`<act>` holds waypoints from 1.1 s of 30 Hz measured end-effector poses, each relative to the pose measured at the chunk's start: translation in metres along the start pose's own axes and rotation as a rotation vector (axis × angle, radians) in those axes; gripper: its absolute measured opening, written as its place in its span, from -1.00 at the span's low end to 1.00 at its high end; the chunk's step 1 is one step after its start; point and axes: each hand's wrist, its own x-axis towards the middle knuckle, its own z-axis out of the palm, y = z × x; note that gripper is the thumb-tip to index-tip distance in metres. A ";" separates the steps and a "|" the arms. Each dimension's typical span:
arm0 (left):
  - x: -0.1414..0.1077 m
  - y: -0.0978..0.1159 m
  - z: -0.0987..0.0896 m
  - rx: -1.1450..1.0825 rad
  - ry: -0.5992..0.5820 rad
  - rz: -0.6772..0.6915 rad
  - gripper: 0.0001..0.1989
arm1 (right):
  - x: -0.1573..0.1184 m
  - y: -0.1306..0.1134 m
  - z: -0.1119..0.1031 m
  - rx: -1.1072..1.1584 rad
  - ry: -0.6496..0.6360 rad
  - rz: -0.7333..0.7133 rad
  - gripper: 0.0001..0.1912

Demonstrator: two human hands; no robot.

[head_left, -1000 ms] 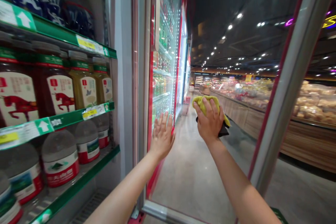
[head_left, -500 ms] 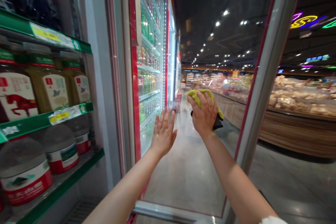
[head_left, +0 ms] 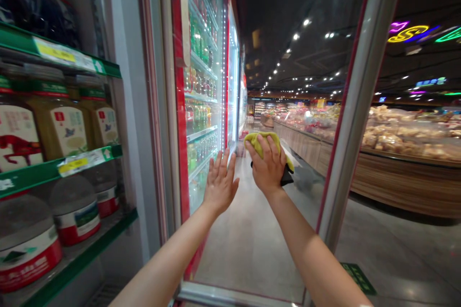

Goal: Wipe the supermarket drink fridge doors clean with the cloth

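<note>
A glass cooler door [head_left: 252,249] with a metal frame stands swung out in front of me. My left hand [head_left: 219,184] lies flat against the glass, its fingers stretched out and nothing in it. To its right, my right hand [head_left: 268,165] presses a yellow-green cloth [head_left: 264,139] to the pane, fingers curved over it. Beneath that hand a black piece [head_left: 287,176] sticks out; whether it belongs to the cloth, I cannot tell.
At left, the cooler's shelves [head_left: 90,249] hold juice bottles [head_left: 70,122] and large water bottles [head_left: 74,211]. Lit drink coolers [head_left: 201,81] line the aisle beyond the glass. On the right stands a wood-sided display counter [head_left: 403,182] with bagged goods. A green floor sign [head_left: 358,278] lies low at right.
My right hand and the cloth have moved left and slightly down across the glass, closer to my left hand. The left hand stays almost in place on the pane. The view has shifted a little.
</note>
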 end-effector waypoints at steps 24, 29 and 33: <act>0.034 0.049 0.025 -0.051 0.020 0.095 -0.06 | -0.022 0.079 -0.033 -0.134 0.059 0.218 -0.64; 0.032 0.051 0.029 -0.055 0.028 0.090 -0.08 | -0.087 0.064 -0.045 -0.181 0.073 0.280 -0.66; 0.033 0.048 0.029 -0.081 0.039 0.096 -0.08 | -0.080 0.048 -0.036 -0.151 0.019 0.245 -0.64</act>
